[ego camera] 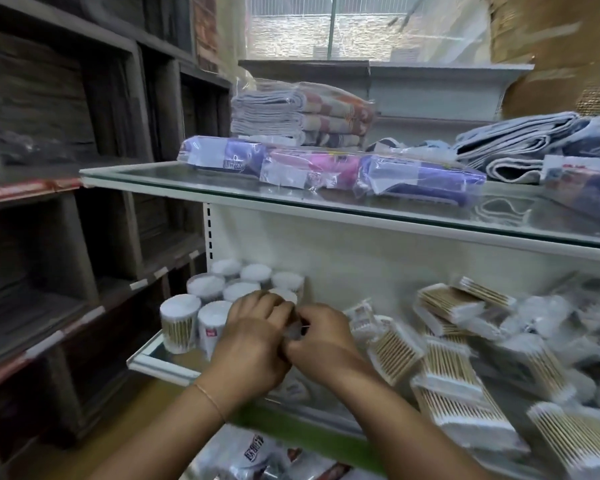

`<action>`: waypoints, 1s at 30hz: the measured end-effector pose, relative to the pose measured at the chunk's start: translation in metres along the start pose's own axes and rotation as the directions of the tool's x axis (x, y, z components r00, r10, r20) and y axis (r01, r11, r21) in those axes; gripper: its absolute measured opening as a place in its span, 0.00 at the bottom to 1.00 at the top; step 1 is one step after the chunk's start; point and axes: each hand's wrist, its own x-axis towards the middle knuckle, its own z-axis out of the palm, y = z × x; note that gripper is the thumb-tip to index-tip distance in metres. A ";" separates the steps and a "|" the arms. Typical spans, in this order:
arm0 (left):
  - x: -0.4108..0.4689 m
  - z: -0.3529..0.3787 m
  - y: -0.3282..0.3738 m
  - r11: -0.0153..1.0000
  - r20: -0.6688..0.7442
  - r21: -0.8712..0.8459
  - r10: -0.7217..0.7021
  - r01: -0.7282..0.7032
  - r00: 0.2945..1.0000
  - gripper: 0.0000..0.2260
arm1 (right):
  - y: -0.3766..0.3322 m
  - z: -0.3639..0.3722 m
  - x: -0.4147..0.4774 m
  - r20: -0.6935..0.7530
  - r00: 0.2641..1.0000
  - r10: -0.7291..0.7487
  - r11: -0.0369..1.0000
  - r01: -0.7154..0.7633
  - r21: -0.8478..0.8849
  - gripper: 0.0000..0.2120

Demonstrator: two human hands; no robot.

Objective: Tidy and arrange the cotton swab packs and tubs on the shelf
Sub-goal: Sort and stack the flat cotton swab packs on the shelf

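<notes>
Several round cotton swab tubs (205,287) stand grouped at the left end of the lower glass shelf (155,362). Flat cotton swab packs (459,408) with wooden sticks lie jumbled over the shelf's middle and right. My left hand (253,344) and my right hand (321,336) meet just right of the tubs, fingers curled round a small white tub or pack (293,332) held between them. That item is mostly hidden and blurred.
The upper glass shelf (222,187) carries wrapped purple and pink packs (312,169) and folded towels (300,114). Dark wooden shelving (66,202) stands at the left. More wrapped goods (253,452) lie on a shelf below.
</notes>
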 end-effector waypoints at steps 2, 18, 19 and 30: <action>-0.001 -0.002 -0.007 0.999 0.000 0.034 -0.008 0.008 1.000 0.22 | -0.006 0.007 0.004 -0.010 1.000 -0.008 0.999 0.008 -0.032 0.12; 0.012 -0.011 0.023 0.986 0.074 0.167 -0.025 0.012 0.997 0.39 | -0.005 -0.015 -0.006 0.040 0.999 0.008 0.997 -0.006 -0.071 0.13; 0.016 -0.011 0.031 0.988 0.066 0.157 -0.008 -0.003 0.998 0.40 | -0.002 -0.022 -0.009 0.017 1.000 0.024 0.998 -0.023 -0.066 0.14; 0.049 0.008 0.143 0.979 0.058 -0.118 0.176 -0.168 0.983 0.38 | 0.054 -0.114 -0.056 -0.316 0.941 0.124 0.991 -0.133 -0.006 0.13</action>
